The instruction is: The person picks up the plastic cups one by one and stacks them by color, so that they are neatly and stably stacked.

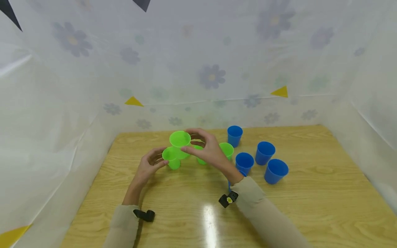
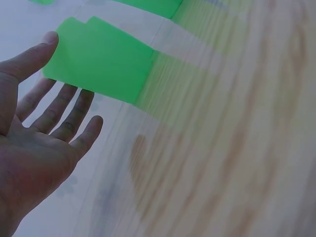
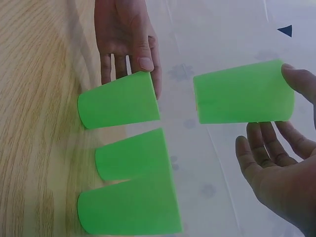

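Right hand (image 1: 206, 146) holds the raised green cup (image 1: 180, 143) at its rim between thumb and fingers, above the table (image 1: 310, 206). Left hand (image 1: 150, 165) sits spread beside the left green cup (image 1: 171, 157), fingertips at its side. Two more green cups stand behind the right hand, blue cups (image 1: 265, 162) further right.

Left wrist view: palm open, fingers (image 2: 69, 106) straight, thumb against a green cup (image 2: 98, 59).

Right wrist view: thumb and fingers (image 3: 269, 148) pinch the lifted cup (image 3: 242, 98), clear of three standing cups (image 3: 126, 173).

One raised cup (image 1: 180, 139) sits above three cups (image 1: 171, 157) on the table (image 1: 310, 206), other cups (image 1: 266, 162) to their right
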